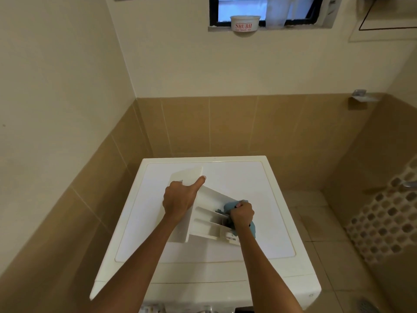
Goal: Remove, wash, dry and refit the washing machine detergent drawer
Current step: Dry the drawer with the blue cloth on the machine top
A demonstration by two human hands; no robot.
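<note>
The white detergent drawer (204, 219) lies tilted on top of the white washing machine (266, 222), its front panel toward the far left. My left hand (179, 198) grips the drawer's front panel, thumb stretched along its upper edge. Inside the drawer's compartments at its right end, my right hand (241, 214) holds a bunched light blue cloth (230, 205). Part of the cloth hangs out below my wrist. The drawer's inner dividers show between my two hands.
Tan tiled walls close in behind and to the left of the machine. A tiled floor lies to the right, with a pebble-patterned wall (383, 222). A white tub (245, 23) sits on the window ledge high up. A small metal bracket (361, 96) sticks out of the right wall.
</note>
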